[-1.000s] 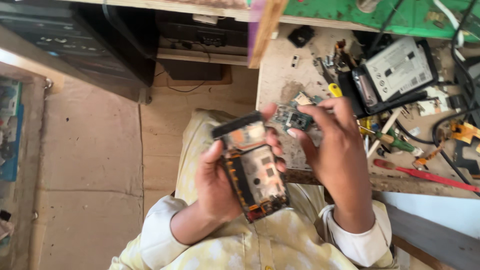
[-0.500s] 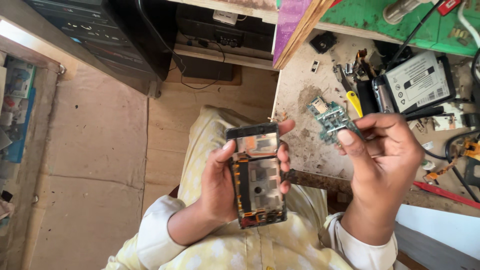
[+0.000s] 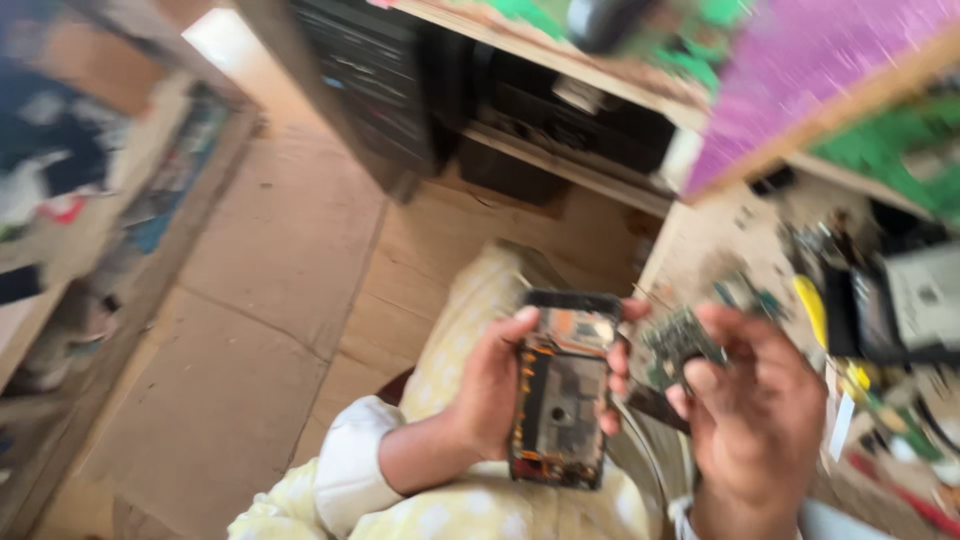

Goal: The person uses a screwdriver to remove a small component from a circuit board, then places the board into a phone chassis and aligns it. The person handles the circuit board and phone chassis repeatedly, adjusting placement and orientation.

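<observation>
**A:** Two hands busy: left hand (image 3: pixel 495 385) wraps the opened phone (image 3: pixel 560 400) over the lap, innards up for viewing.

**B:** Right hand (image 3: pixel 755 410) pinches the green circuit board (image 3: pixel 675 345) just beside it, probably to compare fit.

Motion blur smears the workbench clutter (image 3: pixel 880 330); the right hand (image 3: pixel 755 420) hides part of the circuit board (image 3: pixel 675 345).
</observation>
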